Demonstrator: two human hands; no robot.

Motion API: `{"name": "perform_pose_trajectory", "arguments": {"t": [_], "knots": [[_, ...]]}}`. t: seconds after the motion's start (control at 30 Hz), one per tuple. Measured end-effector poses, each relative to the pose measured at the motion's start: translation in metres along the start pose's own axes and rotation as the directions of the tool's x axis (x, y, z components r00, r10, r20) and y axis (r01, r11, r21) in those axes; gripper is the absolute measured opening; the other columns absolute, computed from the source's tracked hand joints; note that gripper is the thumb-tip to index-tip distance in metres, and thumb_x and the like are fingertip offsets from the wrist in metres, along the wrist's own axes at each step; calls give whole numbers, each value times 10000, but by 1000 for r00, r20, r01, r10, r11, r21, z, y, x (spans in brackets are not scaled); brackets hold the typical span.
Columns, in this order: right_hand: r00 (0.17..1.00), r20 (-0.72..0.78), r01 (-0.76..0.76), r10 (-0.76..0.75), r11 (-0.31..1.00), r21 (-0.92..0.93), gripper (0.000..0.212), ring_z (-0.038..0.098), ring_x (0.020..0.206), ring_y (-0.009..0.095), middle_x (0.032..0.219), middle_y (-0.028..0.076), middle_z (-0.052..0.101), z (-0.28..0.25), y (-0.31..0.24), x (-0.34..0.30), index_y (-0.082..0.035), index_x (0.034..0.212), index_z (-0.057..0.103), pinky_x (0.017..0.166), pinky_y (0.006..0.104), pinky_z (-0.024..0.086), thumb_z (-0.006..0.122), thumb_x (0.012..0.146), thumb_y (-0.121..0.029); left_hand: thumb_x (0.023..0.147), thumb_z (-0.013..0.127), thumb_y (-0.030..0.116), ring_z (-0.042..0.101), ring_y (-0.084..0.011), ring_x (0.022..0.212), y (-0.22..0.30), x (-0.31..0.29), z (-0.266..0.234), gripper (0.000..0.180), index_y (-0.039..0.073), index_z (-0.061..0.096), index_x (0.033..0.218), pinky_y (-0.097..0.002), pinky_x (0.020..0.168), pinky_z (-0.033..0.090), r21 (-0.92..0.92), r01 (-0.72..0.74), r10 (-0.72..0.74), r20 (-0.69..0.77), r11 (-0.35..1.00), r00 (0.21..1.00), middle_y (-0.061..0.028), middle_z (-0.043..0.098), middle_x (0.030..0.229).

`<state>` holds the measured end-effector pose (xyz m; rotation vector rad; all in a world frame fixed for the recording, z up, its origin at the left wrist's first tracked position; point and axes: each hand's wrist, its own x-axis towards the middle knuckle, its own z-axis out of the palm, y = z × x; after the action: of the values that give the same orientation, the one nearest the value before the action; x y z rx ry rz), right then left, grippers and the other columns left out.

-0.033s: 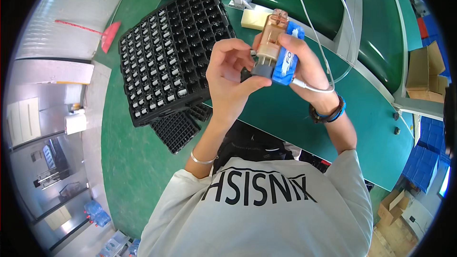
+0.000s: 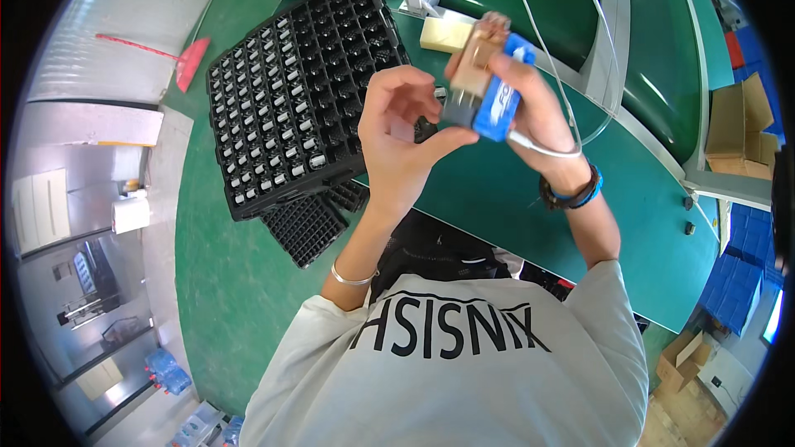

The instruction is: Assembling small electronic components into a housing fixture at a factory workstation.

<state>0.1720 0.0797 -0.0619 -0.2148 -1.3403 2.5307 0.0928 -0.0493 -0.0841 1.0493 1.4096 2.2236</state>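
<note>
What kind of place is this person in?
Probably a factory or workshop. There's a big black tray with rows of small silvery parts, a green worktable, and a blue-and-tan gadget in the person's right hand.

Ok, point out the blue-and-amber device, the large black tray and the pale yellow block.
Blue-and-amber device point(image 2: 498, 110): head view, on its blue side.
Large black tray point(image 2: 356, 40): head view, on its upper-right cell grid.
Pale yellow block point(image 2: 445, 34): head view, middle of its visible face.

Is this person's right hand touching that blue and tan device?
Touching. The head view shows the right hand gripping the blue and tan device, its thumb lying against it.
</note>
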Motion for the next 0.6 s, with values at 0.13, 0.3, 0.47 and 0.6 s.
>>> {"name": "perform_pose_trajectory", "arguments": {"t": [0.13, 0.3, 0.47, 0.6], "knots": [[916, -219, 211, -335, 869, -448, 317, 577, 851, 152, 966, 89, 584, -62, 4, 33, 33, 1071, 497, 793, 269, 455, 497, 848, -192, 621, 705, -91, 490, -79, 756, 12, 0, -11, 486, 40, 494, 1038, -209, 723, 422, 69, 88, -77, -140, 994, 987, -16, 494, 910], [877, -2, 206, -481, 378, -903, 300, 500, 737, 84, 821, 50, 559, -109, 24, 67, 56, 995, 506, 708, 242, 449, 564, 804, -167, 743, 637, -23, 518, -84, 825, 11, -4, -40, 251, 21, 530, 966, -214, 764, 420, 123, 114, -85, -218, 986, 972, -21, 533, 893], [824, 88, 231, -560, 190, -954, 272, 497, 485, 159, 596, 135, 495, -99, 42, 83, 22, 963, 514, 504, 294, 426, 583, 781, -168, 766, 625, 0, 525, -79, 813, 11, -17, -49, 193, 17, 545, 941, -212, 755, 418, 103, 194, -169, -214, 975, 962, -17, 549, 876], [854, 79, 220, -515, 219, -951, 312, 496, 495, 146, 607, 131, 501, -100, 41, 80, 23, 981, 513, 500, 284, 422, 607, 769, -185, 786, 607, 13, 524, -73, 800, 5, -15, -48, 145, 6, 558, 923, -203, 737, 414, 126, 233, -208, -184, 964, 961, -12, 554, 856]]}}
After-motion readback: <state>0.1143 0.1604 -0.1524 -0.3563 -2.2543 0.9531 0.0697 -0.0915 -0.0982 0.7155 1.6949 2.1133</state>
